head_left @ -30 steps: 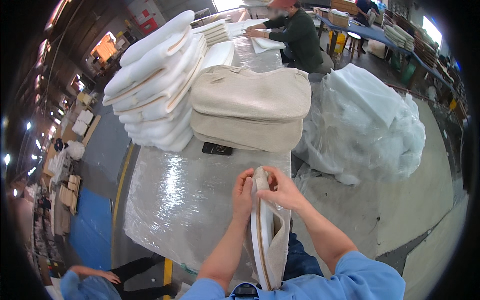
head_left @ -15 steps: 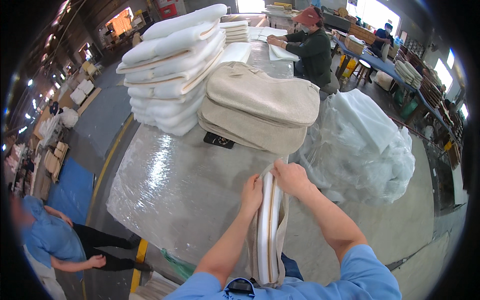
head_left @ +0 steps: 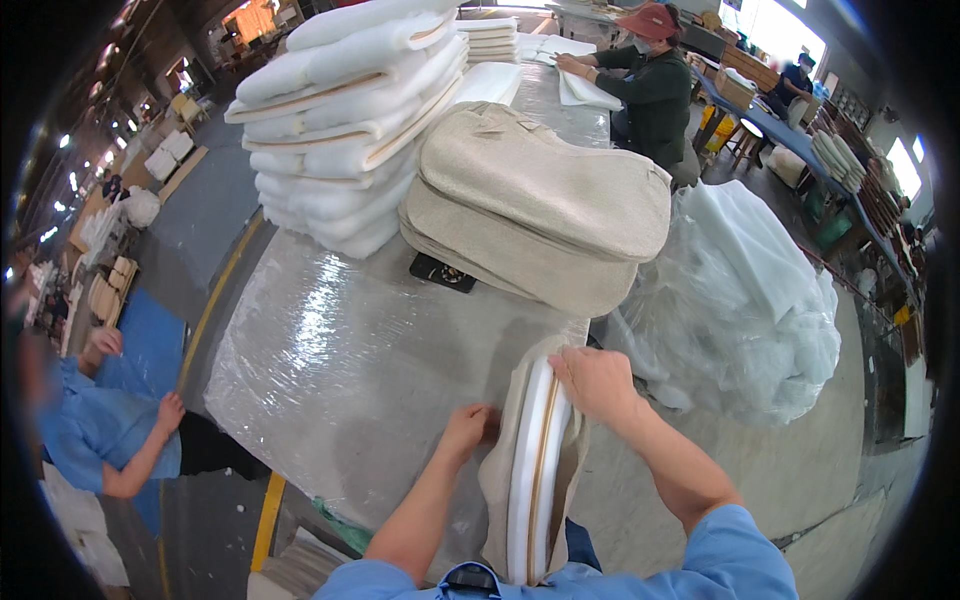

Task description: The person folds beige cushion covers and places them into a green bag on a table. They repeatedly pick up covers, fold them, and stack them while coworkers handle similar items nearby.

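Observation:
In front of me a long white foam cushion [head_left: 527, 470] with a tan strip along its edge stands on its side. A beige fabric cover [head_left: 500, 500] wraps it, gaping along the top. My right hand [head_left: 598, 385] is closed on the cover's edge at the far end, fingertips against the foam. Left of the cushion, my left hand [head_left: 468, 432] is closed at the flared left side of the cover, its fingertips in shadow. Beyond both hands lies a stack of beige covered cushions [head_left: 540, 190].
White padded pieces [head_left: 340, 130] form a tall stack at the far left of the plastic-wrapped table [head_left: 300, 350]. A dark flat object [head_left: 440, 272] lies by the beige stack. Clear bagged white material [head_left: 735, 300] bulges at right. One co-worker [head_left: 650, 90] works beyond; another person [head_left: 110, 420] stands left.
My left hand has moved left and nearer to me, and the cover's left side now flares outward. My right hand stays at the far end, slightly nearer. The person at left has raised their hands.

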Tool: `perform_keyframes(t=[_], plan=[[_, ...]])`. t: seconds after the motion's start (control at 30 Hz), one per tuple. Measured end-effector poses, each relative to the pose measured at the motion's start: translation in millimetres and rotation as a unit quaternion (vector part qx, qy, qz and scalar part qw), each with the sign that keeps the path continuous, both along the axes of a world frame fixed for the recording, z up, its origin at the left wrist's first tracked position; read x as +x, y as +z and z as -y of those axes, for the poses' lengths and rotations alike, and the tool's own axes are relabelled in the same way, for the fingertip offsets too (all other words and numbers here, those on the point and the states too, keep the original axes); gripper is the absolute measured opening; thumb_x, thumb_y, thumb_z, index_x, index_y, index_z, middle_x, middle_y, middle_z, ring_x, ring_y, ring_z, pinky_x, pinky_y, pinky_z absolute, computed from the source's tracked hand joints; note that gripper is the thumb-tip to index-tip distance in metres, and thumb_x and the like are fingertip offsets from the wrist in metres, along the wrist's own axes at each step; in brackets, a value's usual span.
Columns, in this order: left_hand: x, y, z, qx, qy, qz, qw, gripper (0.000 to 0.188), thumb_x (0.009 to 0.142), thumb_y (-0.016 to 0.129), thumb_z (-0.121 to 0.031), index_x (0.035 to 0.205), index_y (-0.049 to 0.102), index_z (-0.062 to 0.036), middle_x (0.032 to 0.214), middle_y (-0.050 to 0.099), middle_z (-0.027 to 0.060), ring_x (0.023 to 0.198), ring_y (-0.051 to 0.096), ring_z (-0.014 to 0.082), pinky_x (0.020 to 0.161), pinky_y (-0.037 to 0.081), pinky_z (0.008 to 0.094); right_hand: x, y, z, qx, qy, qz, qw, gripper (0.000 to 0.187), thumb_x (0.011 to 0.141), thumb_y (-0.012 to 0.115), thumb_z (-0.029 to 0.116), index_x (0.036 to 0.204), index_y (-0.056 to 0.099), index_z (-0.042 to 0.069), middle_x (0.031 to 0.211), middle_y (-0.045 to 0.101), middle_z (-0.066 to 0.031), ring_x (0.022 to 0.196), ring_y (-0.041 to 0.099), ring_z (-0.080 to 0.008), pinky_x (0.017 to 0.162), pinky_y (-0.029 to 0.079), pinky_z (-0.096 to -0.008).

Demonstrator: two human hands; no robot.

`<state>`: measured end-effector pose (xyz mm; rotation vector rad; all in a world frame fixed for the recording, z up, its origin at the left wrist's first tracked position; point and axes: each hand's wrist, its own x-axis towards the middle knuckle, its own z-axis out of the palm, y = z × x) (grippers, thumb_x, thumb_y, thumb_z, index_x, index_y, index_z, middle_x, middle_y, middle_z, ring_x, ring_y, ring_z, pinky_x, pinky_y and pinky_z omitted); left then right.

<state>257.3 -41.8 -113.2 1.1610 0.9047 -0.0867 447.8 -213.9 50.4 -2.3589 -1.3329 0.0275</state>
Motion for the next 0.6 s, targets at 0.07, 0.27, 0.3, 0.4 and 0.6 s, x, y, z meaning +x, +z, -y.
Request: perform_keyframes(t=[0.07, 0.27, 0.3, 0.4, 0.6], plan=[[-1, 2, -3, -0.044, -0.016, -0.005, 0.999, 0.037, 0.112, 0.051, -0.025, 0.124, 0.071, 0.0036, 0.113, 0.076, 0.0135, 0.096, 0.075, 0.0238, 0.088, 0.060, 0.0398, -8, 8, 4, 0.002, 0.000, -0.007, 1.000, 0.039, 0.107, 0.058, 0.034, 0.081, 0.060, 0.005, 0.072, 0.066, -0.0172, 0.068, 0.068, -0.0402, 0.060, 0.052, -0.0492], [2, 15, 21, -0.080, -0.061, -0.131, 0.986, 0.075, 0.111, 0.038, -0.060, 0.141, 0.065, 0.0031, 0.141, 0.067, 0.0219, 0.134, 0.062, 0.0346, 0.115, 0.045, 0.0423, -29, 14, 4, 0.120, -0.042, -0.089, 0.988, 0.035, 0.106, 0.062, 0.026, 0.079, 0.055, 0.005, 0.073, 0.061, -0.0170, 0.065, 0.063, -0.0401, 0.058, 0.049, -0.0478], [6, 19, 22, -0.085, -0.054, -0.143, 0.985, 0.079, 0.111, 0.037, -0.063, 0.144, 0.064, 0.0029, 0.145, 0.064, 0.0222, 0.138, 0.058, 0.0348, 0.117, 0.042, 0.0421, -32, 12, 1, 0.137, -0.056, -0.109, 0.983, 0.034, 0.106, 0.063, 0.024, 0.079, 0.054, 0.005, 0.073, 0.060, -0.0171, 0.064, 0.062, -0.0402, 0.058, 0.048, -0.0477], [21, 7, 15, -0.063, -0.046, -0.117, 0.990, 0.086, 0.109, 0.034, -0.069, 0.149, 0.059, 0.0025, 0.153, 0.058, 0.0225, 0.147, 0.050, 0.0348, 0.121, 0.037, 0.0416, -34, -1, -10, 0.189, -0.080, -0.124, 0.971, 0.039, 0.108, 0.060, 0.022, 0.077, 0.048, 0.002, 0.069, 0.053, -0.0183, 0.059, 0.054, -0.0401, 0.055, 0.042, -0.0461], [99, 25, -20, -0.030, -0.047, 0.017, 0.998, 0.082, 0.110, 0.036, -0.066, 0.146, 0.060, 0.0027, 0.150, 0.060, 0.0226, 0.140, 0.054, 0.0306, 0.116, 0.040, 0.0396, -33, -12, -23, 0.185, -0.117, -0.159, 0.963, 0.034, 0.109, 0.060, 0.024, 0.082, 0.055, 0.004, 0.073, 0.057, -0.0187, 0.063, 0.059, -0.0412, 0.058, 0.047, -0.0466]])
